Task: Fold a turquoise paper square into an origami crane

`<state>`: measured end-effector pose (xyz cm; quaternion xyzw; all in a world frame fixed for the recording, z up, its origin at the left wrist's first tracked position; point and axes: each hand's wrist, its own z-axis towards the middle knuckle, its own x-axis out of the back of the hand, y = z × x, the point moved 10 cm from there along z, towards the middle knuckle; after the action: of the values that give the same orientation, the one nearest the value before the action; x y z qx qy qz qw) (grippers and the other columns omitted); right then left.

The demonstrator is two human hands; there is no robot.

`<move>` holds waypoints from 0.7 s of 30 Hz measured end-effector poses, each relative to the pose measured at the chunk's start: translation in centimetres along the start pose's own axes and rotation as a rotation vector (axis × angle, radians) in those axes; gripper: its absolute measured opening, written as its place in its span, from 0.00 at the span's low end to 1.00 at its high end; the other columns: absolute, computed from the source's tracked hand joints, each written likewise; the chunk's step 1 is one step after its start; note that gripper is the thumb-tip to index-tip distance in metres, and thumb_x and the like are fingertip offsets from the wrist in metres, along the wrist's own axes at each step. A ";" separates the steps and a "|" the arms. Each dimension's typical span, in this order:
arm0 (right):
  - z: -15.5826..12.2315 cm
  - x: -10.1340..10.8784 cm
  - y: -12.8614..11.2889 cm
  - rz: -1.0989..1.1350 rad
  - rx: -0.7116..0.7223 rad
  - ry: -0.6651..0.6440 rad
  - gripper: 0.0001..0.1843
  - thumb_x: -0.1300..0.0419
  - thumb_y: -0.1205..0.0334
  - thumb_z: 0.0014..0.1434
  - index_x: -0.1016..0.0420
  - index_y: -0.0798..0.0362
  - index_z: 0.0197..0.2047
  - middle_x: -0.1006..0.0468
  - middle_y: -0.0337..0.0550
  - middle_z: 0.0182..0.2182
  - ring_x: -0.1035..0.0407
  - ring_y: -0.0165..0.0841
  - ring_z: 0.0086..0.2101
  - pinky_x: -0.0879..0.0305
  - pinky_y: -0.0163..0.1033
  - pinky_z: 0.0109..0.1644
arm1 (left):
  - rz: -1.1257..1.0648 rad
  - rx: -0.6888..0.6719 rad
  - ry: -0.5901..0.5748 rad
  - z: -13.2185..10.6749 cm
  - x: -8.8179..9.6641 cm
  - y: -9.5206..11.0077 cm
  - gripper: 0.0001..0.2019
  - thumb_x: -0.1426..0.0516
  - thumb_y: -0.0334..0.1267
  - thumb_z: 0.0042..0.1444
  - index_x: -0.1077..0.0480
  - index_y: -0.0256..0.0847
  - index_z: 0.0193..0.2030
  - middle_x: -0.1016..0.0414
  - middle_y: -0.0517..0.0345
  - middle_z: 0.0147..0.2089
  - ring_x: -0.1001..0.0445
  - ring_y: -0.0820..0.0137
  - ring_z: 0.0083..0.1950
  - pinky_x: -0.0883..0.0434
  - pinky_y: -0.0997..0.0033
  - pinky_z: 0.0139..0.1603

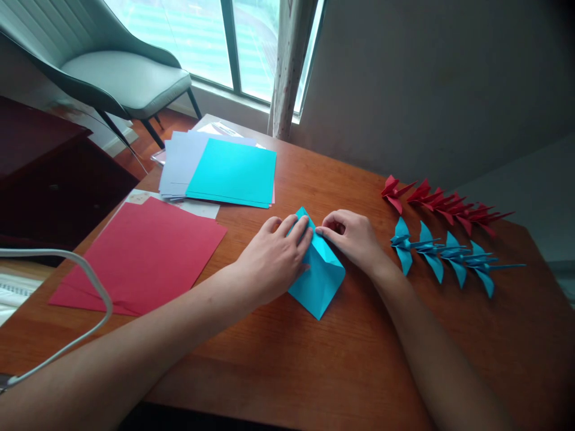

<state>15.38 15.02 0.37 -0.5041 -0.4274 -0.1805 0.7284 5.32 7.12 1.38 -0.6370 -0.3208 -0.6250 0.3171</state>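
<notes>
Likely creasing cyan origami paper [318,278]: left hand [276,258] spread atop, right hand [354,236] pinching its right edge; next needs even pressure.

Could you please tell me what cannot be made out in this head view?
- Head view: part of the blue paper, hidden under the left hand.
- Head view: the white cable's upper run, cut off by the left edge.
- Head view: print on the white sheet, too small to read.
</notes>
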 end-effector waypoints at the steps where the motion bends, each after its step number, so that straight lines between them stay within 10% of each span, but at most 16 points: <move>1: 0.2 -0.1 0.0 -0.019 -0.001 0.010 0.09 0.35 0.57 0.61 0.24 0.51 0.30 0.21 0.39 0.30 0.31 0.32 0.31 0.40 0.38 0.35 | 0.000 0.000 0.003 0.0 0.0 0.0 0.29 0.51 0.47 0.69 0.41 0.31 0.71 0.43 0.35 0.73 0.43 0.48 0.72 0.38 0.49 0.63; 21: 6.3 -1.6 -0.4 -0.177 -0.009 0.066 0.10 0.39 0.55 0.64 0.25 0.49 0.33 0.19 0.42 0.34 0.28 0.36 0.35 0.41 0.39 0.38 | -0.021 0.006 -0.033 0.1 0.0 -0.1 0.28 0.51 0.47 0.69 0.41 0.31 0.70 0.41 0.33 0.71 0.43 0.48 0.71 0.38 0.49 0.63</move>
<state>11.41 20.21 0.11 -0.4614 -0.4453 -0.2627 0.7210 5.28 7.22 1.40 -0.6429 -0.3344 -0.6168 0.3072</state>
